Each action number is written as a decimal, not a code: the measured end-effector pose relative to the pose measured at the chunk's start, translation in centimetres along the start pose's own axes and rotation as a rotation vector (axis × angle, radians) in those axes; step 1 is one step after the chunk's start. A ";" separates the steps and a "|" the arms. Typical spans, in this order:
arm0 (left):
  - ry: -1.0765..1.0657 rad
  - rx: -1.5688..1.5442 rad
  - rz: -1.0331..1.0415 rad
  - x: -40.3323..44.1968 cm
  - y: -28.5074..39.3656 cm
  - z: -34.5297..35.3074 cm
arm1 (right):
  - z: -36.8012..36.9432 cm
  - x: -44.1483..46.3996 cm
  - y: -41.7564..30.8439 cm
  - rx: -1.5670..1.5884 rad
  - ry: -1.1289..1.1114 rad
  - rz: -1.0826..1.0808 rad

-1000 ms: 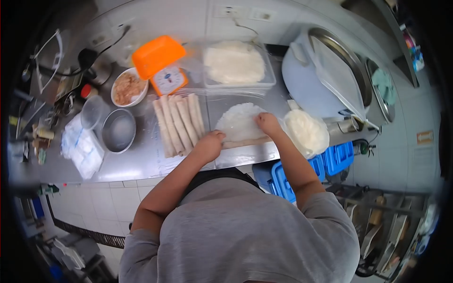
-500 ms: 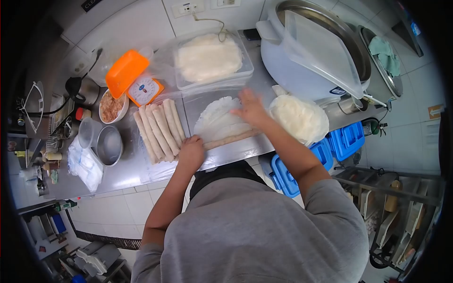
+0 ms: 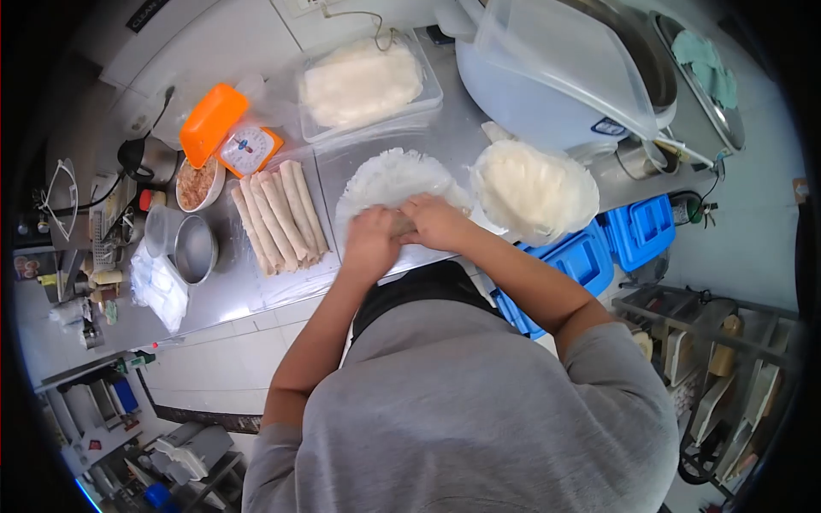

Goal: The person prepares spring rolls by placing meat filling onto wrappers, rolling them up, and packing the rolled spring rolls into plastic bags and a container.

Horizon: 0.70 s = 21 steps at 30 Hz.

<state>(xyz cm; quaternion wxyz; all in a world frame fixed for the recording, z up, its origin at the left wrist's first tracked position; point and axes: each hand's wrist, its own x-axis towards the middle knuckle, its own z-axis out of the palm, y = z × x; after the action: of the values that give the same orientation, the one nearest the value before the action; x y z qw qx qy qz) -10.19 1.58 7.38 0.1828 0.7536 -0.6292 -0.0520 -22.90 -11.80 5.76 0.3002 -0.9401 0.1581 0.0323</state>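
A thin, round, translucent wrapper [image 3: 398,173] lies flat on the steel counter in front of me. Along its near side is a filled roll [image 3: 403,224], showing only between my hands and otherwise covered by them. My left hand [image 3: 372,243] is closed over the roll's left part, slightly blurred. My right hand [image 3: 436,224] has its fingers curled over the right part, close to the left one. Left of the wrapper, several long pale rolls [image 3: 280,218] lie side by side on plastic film. To the right sits a stack of round wrappers [image 3: 534,188] in plastic.
A white bowl of pinkish filling [image 3: 201,185] stands beside an orange scale [image 3: 248,150]. Behind the wrapper is a clear tub [image 3: 363,85] of white sheets. A metal bowl [image 3: 196,249] and plastic bags [image 3: 159,286] lie left; a large white container [image 3: 547,94] stands right.
My right hand has come down from the wrapper's far right side onto the roll. My left hand has moved right and slightly away from me, onto the roll, which now lies farther from the counter's edge.
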 end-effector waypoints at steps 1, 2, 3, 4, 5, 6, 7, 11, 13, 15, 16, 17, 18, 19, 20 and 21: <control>-0.105 -0.082 0.034 0.2 0.0 0.9 | 0.9 -0.7 0.4 -0.096 0.096 -0.049; -0.110 -0.090 0.022 -0.1 -0.5 1.6 | 1.5 -1.2 1.2 -0.082 0.093 -0.048; -0.111 -0.099 0.010 -0.3 -1.0 2.5 | 1.5 -1.5 2.5 -0.073 0.090 -0.048; -0.110 -0.110 -0.003 -0.4 -1.4 3.2 | 1.2 -1.9 3.6 -0.067 0.085 -0.049; -0.118 -0.082 -0.029 -0.9 -2.1 3.7 | 1.2 -2.9 4.5 -0.017 0.183 -0.066; -0.123 -0.084 -0.029 -1.3 -2.6 3.5 | 1.2 -3.7 4.9 0.010 0.182 -0.074; -0.121 -0.087 -0.030 -1.7 -3.1 3.3 | 1.1 -4.2 5.4 0.032 0.183 -0.085; -0.070 -0.232 -0.058 -3.3 -5.2 2.6 | 0.9 -5.2 5.4 0.196 0.264 -0.079; -0.059 -0.307 -0.118 -3.5 -5.9 2.2 | 0.0 -5.4 5.3 0.278 0.207 0.041; -0.057 -0.323 -0.183 -3.7 -6.4 2.0 | 0.0 -5.0 5.7 0.302 0.192 0.107; -0.046 -0.272 -0.176 -3.6 -6.5 2.0 | 0.3 -4.5 6.1 0.286 0.209 0.114; -0.034 -0.222 -0.170 -3.4 -6.6 2.1 | 0.6 -4.1 6.4 0.268 0.225 0.120; -0.022 -0.172 -0.166 -3.1 -6.3 2.0 | 0.2 -4.0 5.9 0.178 0.258 0.131; -0.009 -0.086 -0.189 -3.0 -5.9 1.9 | -0.2 -4.0 5.2 0.088 0.290 0.140; 0.004 0.000 -0.213 -2.9 -5.3 1.9 | -0.5 -4.0 4.7 -0.003 0.321 0.150; 0.017 0.085 -0.237 -2.7 -4.6 2.0 | -0.4 -4.0 4.6 -0.084 0.340 0.073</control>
<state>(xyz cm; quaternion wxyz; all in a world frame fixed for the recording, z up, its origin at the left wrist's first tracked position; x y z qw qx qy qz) -7.11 4.47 3.55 0.1488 0.8300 -0.5360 -0.0402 -28.20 -14.43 4.16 0.2284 -0.9373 0.2393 -0.1097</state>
